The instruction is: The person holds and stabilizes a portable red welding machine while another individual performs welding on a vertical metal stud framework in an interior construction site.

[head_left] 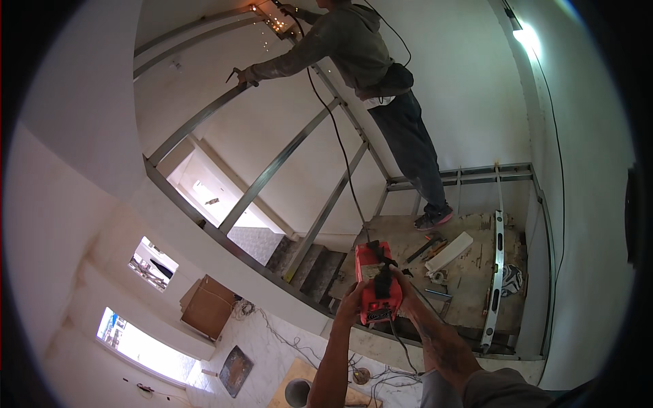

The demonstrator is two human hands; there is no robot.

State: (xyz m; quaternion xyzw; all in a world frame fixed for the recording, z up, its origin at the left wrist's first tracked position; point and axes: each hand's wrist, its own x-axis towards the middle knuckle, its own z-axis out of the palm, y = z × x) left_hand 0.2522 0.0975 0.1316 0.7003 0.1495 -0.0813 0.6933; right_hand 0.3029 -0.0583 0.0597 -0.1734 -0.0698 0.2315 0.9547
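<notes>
Currently gripping red portable welding machine between left hand and right hand, closed round one flank each (fingertips partly hidden). Held over near-left corner of wooden platform, trailing black cable from far end up toward co-worker. Note co-worker upright by platform's far edge, one hand near sparks at steel frame. Also see spirit level along right edge, striped cloth just beside, white strip toward far edge.
</notes>
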